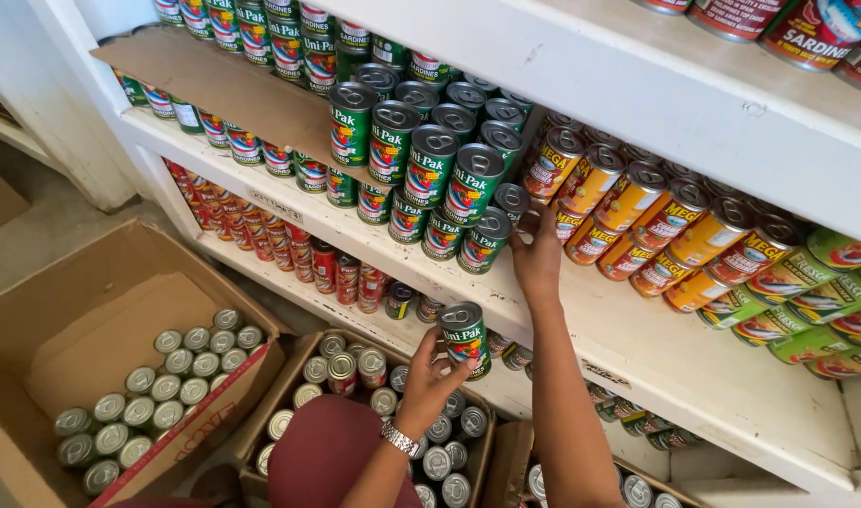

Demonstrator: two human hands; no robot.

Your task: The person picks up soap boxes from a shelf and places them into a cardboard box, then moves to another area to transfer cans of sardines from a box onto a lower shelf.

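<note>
Green-labelled cans [421, 160] stand stacked on the white shelf [637, 339], orange-labelled cans [656, 221] beside them toward its right end; open cardboard boxes [120, 376] of silver-topped cans sit below; the left hand [430, 381] grasps a green can [464, 337] just under the shelf's front edge, fingers wrapped round its base; the right hand [538, 252] touches a stacked can [511, 200], fingers curled on it.

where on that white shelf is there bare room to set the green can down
Bare white shelf runs along the front edge, below the orange-labelled cans and right of the right hand. Left of it, stacked green-labelled cans crowd the shelf. The left hand holds a green can.
</note>
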